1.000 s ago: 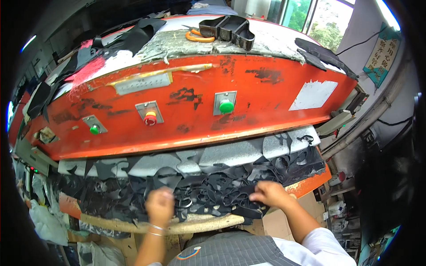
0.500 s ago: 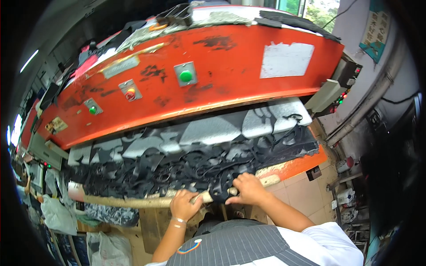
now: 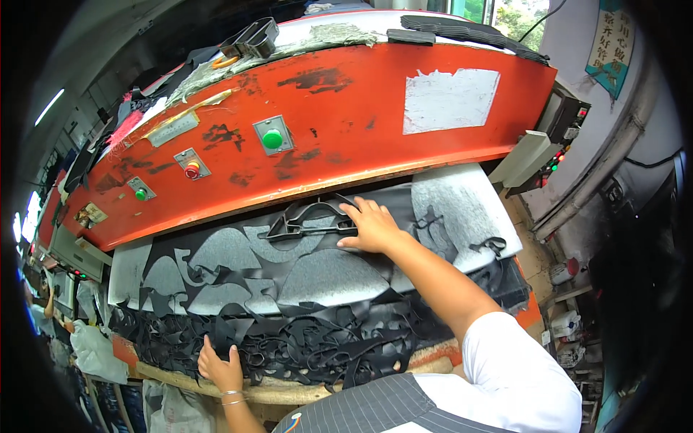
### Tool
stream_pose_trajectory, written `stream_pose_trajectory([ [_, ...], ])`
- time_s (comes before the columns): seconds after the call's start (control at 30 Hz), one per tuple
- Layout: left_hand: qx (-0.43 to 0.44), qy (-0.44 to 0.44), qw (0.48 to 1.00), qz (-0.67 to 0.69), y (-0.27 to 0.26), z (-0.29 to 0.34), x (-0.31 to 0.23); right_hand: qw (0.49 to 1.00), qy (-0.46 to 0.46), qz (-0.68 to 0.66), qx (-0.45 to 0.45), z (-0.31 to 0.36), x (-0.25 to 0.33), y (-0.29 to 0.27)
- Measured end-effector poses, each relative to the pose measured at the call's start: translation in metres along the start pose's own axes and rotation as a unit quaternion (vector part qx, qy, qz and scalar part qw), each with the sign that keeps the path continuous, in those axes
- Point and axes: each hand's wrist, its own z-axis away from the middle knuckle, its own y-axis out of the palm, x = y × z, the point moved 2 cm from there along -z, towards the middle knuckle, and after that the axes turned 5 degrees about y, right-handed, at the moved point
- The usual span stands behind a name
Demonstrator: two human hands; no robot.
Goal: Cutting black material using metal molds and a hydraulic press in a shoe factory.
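Note:
A black metal cutting die (image 3: 307, 222), an open curved frame, rests on black sheet material (image 3: 390, 202) spread over a pale board (image 3: 462, 195). My right hand (image 3: 374, 227) grips the right end of the die, with fingers at its far side and thumb at its near side. Part of that end is hidden by the hand. Lower left, my left hand (image 3: 221, 369) has thumb and index finger apart, holding nothing visible. It is over the near edge of a heap of tangled black scraps (image 3: 310, 346), beside a wooden bar (image 3: 289, 393).
The red press beam (image 3: 332, 115) with its buttons spans the far side, just above the board. Two more metal dies (image 3: 253, 40) and dark strips (image 3: 469, 36) lie on top of it. Control boxes (image 3: 552, 137) stand at the right, white bags (image 3: 97, 353) at the left.
Both hands have left the wooden bar. My right hand has reached forward to the cutting die, and my left has shifted left. More of the board and its cut-out shapes now shows.

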Motion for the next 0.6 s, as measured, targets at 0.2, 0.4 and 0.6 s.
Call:
stream_pose_trajectory([
  [0.2, 0.13, -0.016, 0.991, -0.005, 0.002, -0.011, 0.037, 0.995, 0.019, 0.003, 0.097, -0.064, 0.008, 0.029],
  [0.4, -0.052, -0.259, 0.785, 0.56, -0.036, -0.025, -0.016, 0.999, -0.034, -0.037, -0.004, -0.048, 0.008, 0.021],
  [0.6, 0.053, -0.214, 0.654, 0.724, -0.017, -0.028, -0.081, 0.953, -0.055, -0.292, 0.052, 0.04, 0.075, -0.003],
])
